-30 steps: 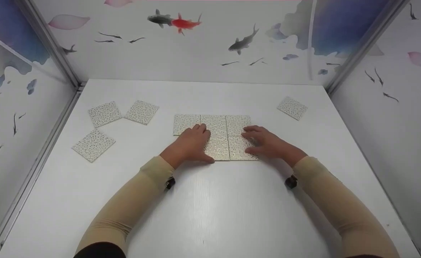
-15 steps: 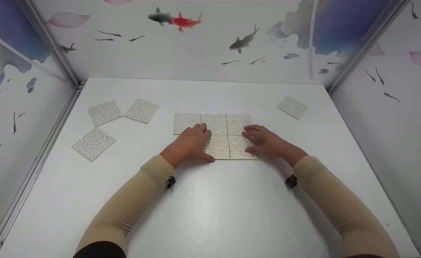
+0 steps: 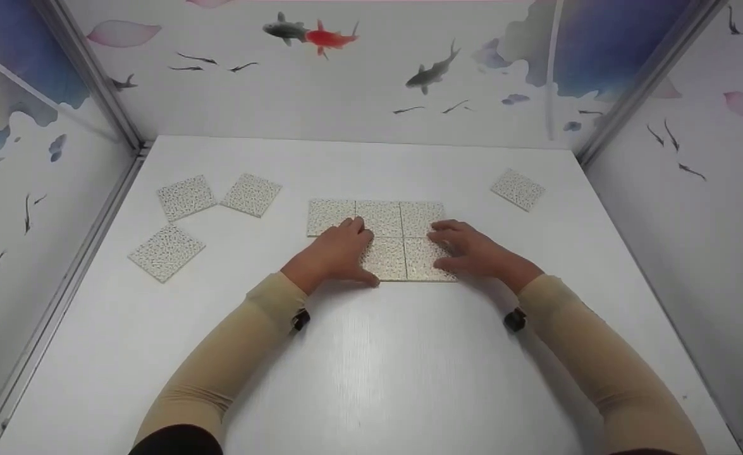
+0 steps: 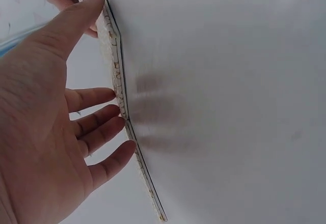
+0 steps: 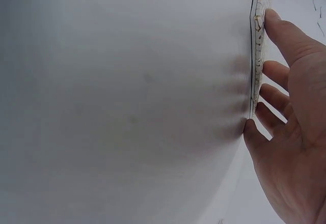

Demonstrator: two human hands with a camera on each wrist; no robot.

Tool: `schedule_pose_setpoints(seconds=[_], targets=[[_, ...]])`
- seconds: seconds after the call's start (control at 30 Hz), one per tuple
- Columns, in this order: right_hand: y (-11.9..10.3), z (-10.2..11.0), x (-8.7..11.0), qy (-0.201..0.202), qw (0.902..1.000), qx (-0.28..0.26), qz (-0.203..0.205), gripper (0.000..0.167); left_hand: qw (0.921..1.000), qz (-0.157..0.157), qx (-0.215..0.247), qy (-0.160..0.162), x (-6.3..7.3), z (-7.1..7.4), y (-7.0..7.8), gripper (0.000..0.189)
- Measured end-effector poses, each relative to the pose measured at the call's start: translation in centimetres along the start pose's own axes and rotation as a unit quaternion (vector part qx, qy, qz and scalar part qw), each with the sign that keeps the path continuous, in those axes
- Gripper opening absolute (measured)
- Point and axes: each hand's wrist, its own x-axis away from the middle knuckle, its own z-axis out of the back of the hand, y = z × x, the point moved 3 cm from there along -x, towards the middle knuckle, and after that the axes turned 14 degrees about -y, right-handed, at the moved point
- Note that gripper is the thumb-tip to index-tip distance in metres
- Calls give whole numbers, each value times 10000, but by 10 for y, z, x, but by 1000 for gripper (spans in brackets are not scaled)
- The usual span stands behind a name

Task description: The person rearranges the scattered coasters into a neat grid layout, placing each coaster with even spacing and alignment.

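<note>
In the head view, square speckled tiles lie edge to edge on the table: a far row of three, with its left tile [image 3: 329, 212], and a near row of two. My left hand [image 3: 339, 253] rests at the near middle tile [image 3: 387, 260], thumb at its front edge. My right hand [image 3: 469, 249] touches the right side of the near right tile [image 3: 423, 258]. Both wrist views show relaxed fingers: the left hand [image 4: 51, 117] has fingertips along the tile edges [image 4: 118, 66], and the right hand [image 5: 300, 107] does likewise at a tile edge [image 5: 258, 46]. The hands cover parts of the tiles.
Apart from the block, three loose tiles lie on the left: one at the back [image 3: 186, 197], one beside it [image 3: 251, 194] and one nearer [image 3: 166, 253]. Another loose tile [image 3: 517, 189] lies back right. Patterned walls [image 3: 371, 82] enclose the white table [image 3: 371, 379] on three sides.
</note>
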Motion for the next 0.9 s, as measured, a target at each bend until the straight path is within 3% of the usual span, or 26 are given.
schedule_pose_setpoints(seconds=[0.2,0.43,0.63,0.77,0.9], targets=[[-1,1,2,6,9999,-102,54,71,9979,-277,581,43,4,2,-15,85],[0,-1,1,-8,9998,-179,-65,71,9893,-94,1330,591,20,10,-48,70],[3,-1,1,2,9999,-145,58,72,9736,556,1797,1292,43,22,-97,59],[3,-1,0,-11,9999,-108,112,73,9578,1253,1933,1720,57,25,-138,56],[2,-2,-1,-15,9999,-95,75,73,9403,1865,2094,1930,68,21,-174,60]])
